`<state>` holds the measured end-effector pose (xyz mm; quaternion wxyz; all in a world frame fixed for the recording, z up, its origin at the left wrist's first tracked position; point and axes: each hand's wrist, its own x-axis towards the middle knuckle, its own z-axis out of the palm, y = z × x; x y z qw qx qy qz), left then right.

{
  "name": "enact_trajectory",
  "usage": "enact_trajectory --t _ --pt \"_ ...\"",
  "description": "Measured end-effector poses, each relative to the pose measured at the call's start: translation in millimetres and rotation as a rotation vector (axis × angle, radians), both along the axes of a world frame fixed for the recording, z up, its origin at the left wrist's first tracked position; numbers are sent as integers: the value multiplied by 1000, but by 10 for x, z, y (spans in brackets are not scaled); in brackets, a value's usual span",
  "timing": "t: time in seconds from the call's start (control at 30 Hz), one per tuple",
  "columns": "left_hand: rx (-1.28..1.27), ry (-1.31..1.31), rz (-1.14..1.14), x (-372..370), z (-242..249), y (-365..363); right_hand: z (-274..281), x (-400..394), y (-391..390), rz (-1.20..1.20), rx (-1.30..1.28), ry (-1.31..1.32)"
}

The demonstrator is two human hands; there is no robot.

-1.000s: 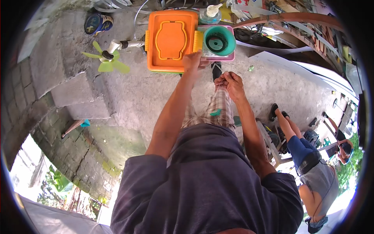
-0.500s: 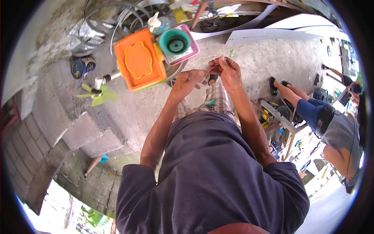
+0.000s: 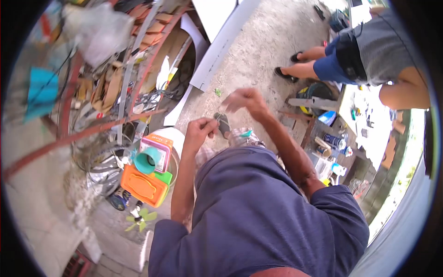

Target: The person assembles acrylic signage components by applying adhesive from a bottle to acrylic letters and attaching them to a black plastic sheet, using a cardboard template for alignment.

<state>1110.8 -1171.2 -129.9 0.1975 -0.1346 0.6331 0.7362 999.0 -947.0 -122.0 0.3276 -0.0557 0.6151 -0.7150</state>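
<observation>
My left hand is in front of my waist, its thumb and fingertips pinched together. What the pinch holds, if anything, is too small to make out. Higher and to the right, my right hand is apart from the left, its fingers smeared by motion and pointing leftward. Below the hands shows one of my shoes on the concrete floor. Left of my left forearm stand a teal cup, a pink-rimmed container and a box with an orange lid.
A person in blue shorts stands at the upper right beside a cluttered worktable. White panels lie along the floor ahead. A metal rack with scrap stands left. A green fan blade sits lower left.
My view has turned toward the right, so the containers appear lower and farther left. My hands, together over a thin strand before, are now apart, the right one moved away.
</observation>
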Motion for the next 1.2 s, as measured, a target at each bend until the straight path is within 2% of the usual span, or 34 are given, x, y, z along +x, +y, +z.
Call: enact_trajectory --t 0.03,0.1,0.2,0.4,0.53,0.6,0.67,0.8,0.87,1.03,1.13,1.2 --pt "15 3 -26 -230 18 110 -31 -128 220 -149 -106 -34" --pt "74 7 -52 -608 3 326 27 -408 609 -429 -84 -51" --pt "110 15 -122 -1199 32 576 -39 -710 1108 -647 -127 -56" --pt "225 -54 -255 -2491 -144 1077 -7 -1129 1378 -604 -12 -146" --pt "261 -19 -278 -3539 -271 1560 -93 -1781 1444 -524 -11 -165" --pt "344 -12 -276 -4072 -288 1787 -9 -2231 1434 -591 -26 -159" --pt "381 -25 -343 -4613 -325 2010 70 -2721 1497 -704 -161 -99" --pt "423 23 -466 -5586 -170 2673 482 -3609 1890 -873 -74 -66" --pt "452 -61 -540 -6047 -15 3033 489 -3962 2151 -980 -92 -54" --pt "493 -21 -731 -7182 -41 3976 356 -4877 2871 -1191 -146 8" --pt "532 -133 -855 -7864 58 4506 330 -5437 3395 -1185 -181 62" --pt "524 -17 -949 -8259 162 4857 461 -5778 3721 -1205 -144 41"
